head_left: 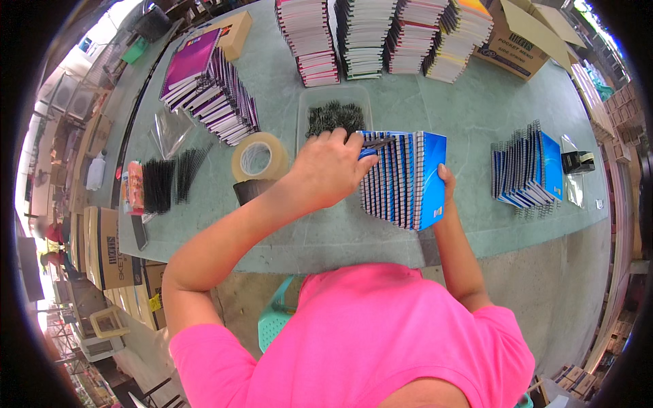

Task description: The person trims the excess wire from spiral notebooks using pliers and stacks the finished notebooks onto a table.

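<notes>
A row of blue spiral notebooks (430, 180) stands in front of me, wire bindings turned toward me. My right hand (445, 182) grips the row at its right end, thumb against the blue cover. Closed around a pair of pliers (378, 143) with blue handles and dark jaws, my left hand (333, 166) is at the top left of the row. The jaws lie over the upper ends of the bindings. Just beyond that hand, a clear plastic tub (368, 102) holds a heap of dark wire clippings (333, 115).
Left on the green table (313, 238) are a tape roll (256, 158), black wire coils (158, 185) and purple notebooks (197, 58). Tall notebook stacks (364, 41) and an open carton (527, 41) stand at the back. More blue notebooks (549, 163) and a tape dispenser (578, 162) sit right.
</notes>
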Demonstrator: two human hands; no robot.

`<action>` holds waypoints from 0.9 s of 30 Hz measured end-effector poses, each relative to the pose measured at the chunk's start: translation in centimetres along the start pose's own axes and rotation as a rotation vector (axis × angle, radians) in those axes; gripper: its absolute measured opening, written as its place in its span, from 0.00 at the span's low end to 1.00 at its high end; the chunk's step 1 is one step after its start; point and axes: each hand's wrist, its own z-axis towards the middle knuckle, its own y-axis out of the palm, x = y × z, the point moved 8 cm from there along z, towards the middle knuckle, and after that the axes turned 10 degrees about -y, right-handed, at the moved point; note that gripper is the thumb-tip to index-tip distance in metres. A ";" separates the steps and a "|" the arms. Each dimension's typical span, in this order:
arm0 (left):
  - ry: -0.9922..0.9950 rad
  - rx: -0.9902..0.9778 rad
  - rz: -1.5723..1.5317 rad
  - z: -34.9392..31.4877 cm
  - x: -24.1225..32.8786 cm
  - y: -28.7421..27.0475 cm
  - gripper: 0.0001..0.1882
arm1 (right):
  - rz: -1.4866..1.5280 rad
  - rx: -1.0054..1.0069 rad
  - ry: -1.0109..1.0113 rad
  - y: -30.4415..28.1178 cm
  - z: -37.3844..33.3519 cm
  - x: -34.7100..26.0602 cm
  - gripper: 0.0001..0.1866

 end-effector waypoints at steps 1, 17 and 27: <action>-0.075 -0.163 -0.148 0.1 -0.3 0.0 0.24 | 0.012 -0.027 0.010 0.2 0.0 0.0 0.38; -0.027 -0.077 -0.205 0.5 0.4 0.9 0.21 | -0.048 0.032 -0.021 0.1 -0.1 -0.7 0.39; -0.508 -1.047 -1.338 -1.4 2.4 4.1 0.28 | -0.035 -0.025 0.097 0.8 -1.2 -0.3 0.39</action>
